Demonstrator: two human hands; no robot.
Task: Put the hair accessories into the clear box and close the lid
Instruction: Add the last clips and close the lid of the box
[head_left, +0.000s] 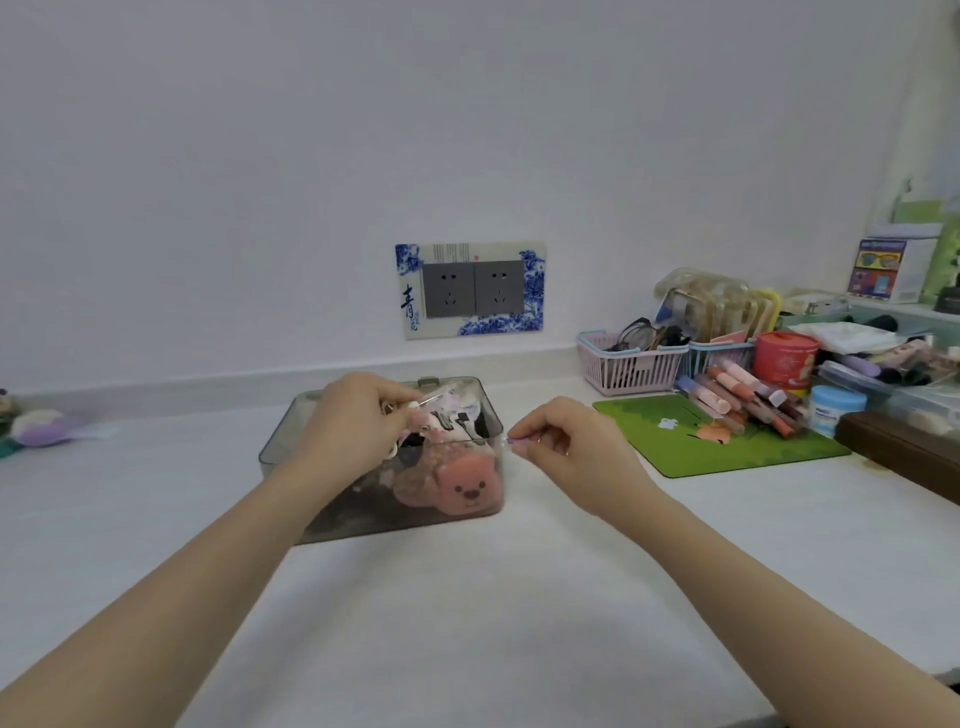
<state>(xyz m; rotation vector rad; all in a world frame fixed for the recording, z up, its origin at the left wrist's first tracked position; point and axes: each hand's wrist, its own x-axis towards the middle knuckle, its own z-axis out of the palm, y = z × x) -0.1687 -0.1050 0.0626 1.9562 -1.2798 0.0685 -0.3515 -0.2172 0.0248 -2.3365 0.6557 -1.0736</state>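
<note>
hands at the clear box

my left hand (358, 421) sits over the smoky clear plastic box (291, 441), fingers curled and pinching a small packet of hair clips (441, 410) above its open top. under those fingers, inside the box, lies a pink bear-faced hair accessory (467, 486) against the near wall. my right hand (566, 447) is just beside the box's right edge, fingertips pinched together on something tiny and purple (514, 440). beneath is a white countertop (467, 623); beyond my right fingers, a green mat (727, 447), and a white wall with grey sockets (472, 288).
</note>
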